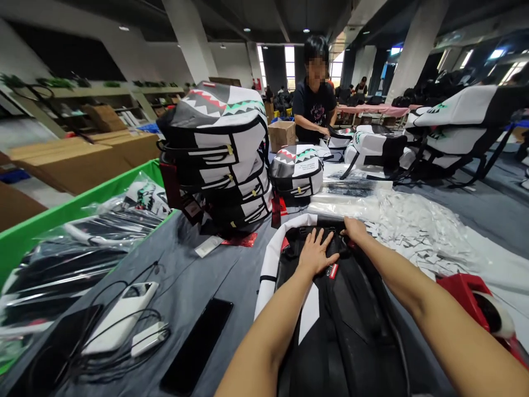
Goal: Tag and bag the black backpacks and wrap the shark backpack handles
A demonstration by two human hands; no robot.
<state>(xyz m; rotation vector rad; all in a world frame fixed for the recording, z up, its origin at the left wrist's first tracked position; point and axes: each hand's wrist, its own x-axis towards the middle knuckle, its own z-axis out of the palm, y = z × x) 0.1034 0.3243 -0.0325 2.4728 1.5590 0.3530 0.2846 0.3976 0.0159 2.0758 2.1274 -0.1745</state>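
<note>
A black and white backpack (351,309) lies on the table right in front of me, its black strap side facing up. My left hand (317,252) rests flat on its upper part, fingers spread, beside a small red and white label (332,271). At the backpack's far top edge, my right hand (354,230) has its fingers curled round the rim. What those fingers grip is partly hidden. Just beyond stands a tall stack of similar backpacks (248,140) with a printed zigzag teeth pattern, and one more backpack (298,170) sits to its right.
Left are a black phone (197,344), a white power bank (124,314) with cables, and a green-sided bin (82,214) of bagged backpacks. Small white packets (421,226) and a red tape dispenser (463,289) lie right. Across the table a person (314,105) handles another backpack.
</note>
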